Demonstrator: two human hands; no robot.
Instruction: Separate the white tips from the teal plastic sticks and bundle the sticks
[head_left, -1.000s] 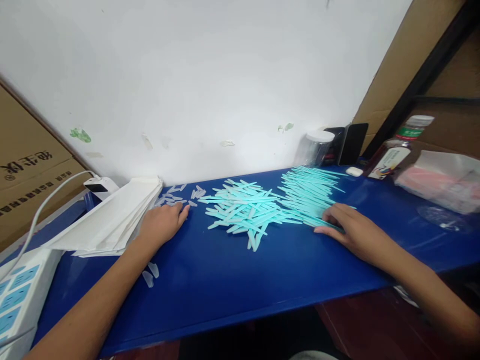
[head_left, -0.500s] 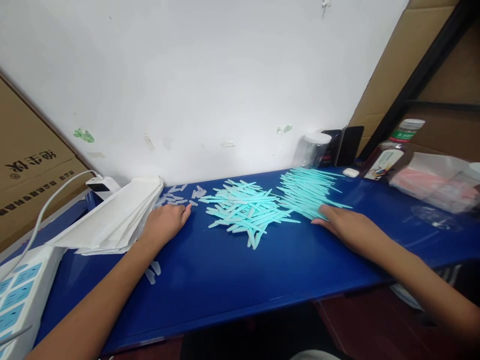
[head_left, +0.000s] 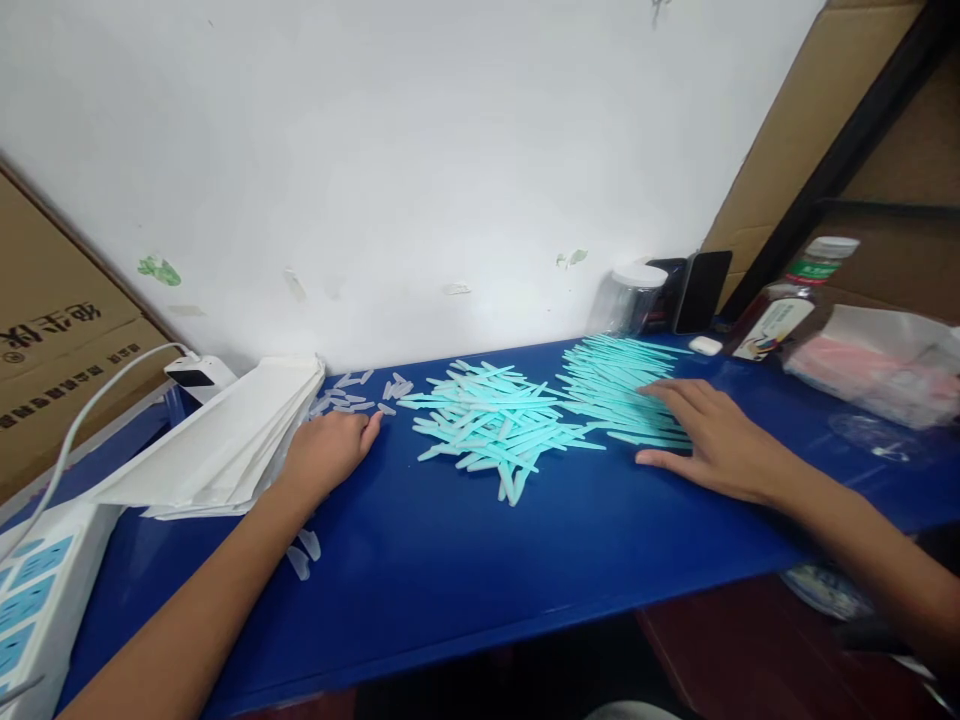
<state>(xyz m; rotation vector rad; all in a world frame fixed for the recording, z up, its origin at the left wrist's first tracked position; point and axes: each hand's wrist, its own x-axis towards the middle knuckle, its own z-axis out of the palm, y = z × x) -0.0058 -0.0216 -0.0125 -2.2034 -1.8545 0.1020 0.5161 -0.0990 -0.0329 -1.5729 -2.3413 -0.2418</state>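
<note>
My right hand [head_left: 709, 440] is open beside the right-hand pile of thin teal tapered sticks [head_left: 611, 375], thumb apart from the fingers. Its fingertips are over the near edge of that pile, where the sticks lie roughly side by side. A second heap of teal sticks [head_left: 495, 415] lies jumbled in the middle of the blue table [head_left: 450, 560]. My left hand [head_left: 330, 450] rests closed on the table at the left, its curled fingers mostly hidden. Just beyond it lie several small translucent plastic pieces [head_left: 349, 395]; a few more [head_left: 304, 552] lie under the left forearm.
White paper sheets or bags [head_left: 217, 440] are stacked left of my left hand, near a power strip [head_left: 45, 590] and a small white device [head_left: 199, 375]. A clear jar [head_left: 634, 300], a phone [head_left: 703, 290], a bottle [head_left: 787, 300] and a bag of pink material [head_left: 877, 360] stand at right.
My right hand has moved slightly right from the near edge of the right pile, and its thumb and fingers have spread apart. The left hand has stayed almost in place.
</note>
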